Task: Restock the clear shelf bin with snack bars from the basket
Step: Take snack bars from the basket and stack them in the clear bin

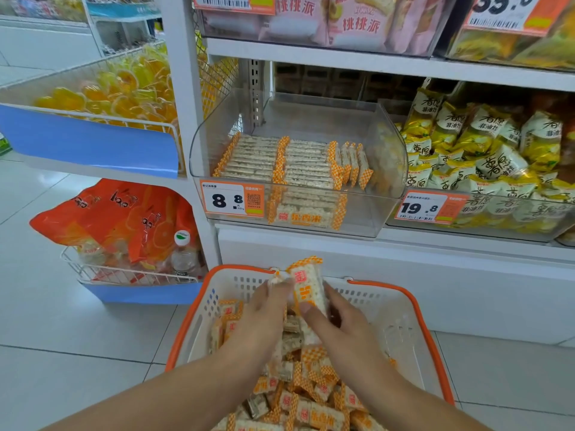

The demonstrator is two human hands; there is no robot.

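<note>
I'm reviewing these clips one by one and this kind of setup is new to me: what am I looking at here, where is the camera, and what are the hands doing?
There is no machine here. A person wears one wide-angle camera on the head, so it looks forward and down at their own two bare hands in a shop aisle. On the floor stands a white basket with an orange rim, full of snack bars in orange-checked wrappers. The left hand and right hand together hold a small bunch of bars upright over the basket. Above, on the shelf, sits the clear bin, partly filled with rows of the same bars.
</note>
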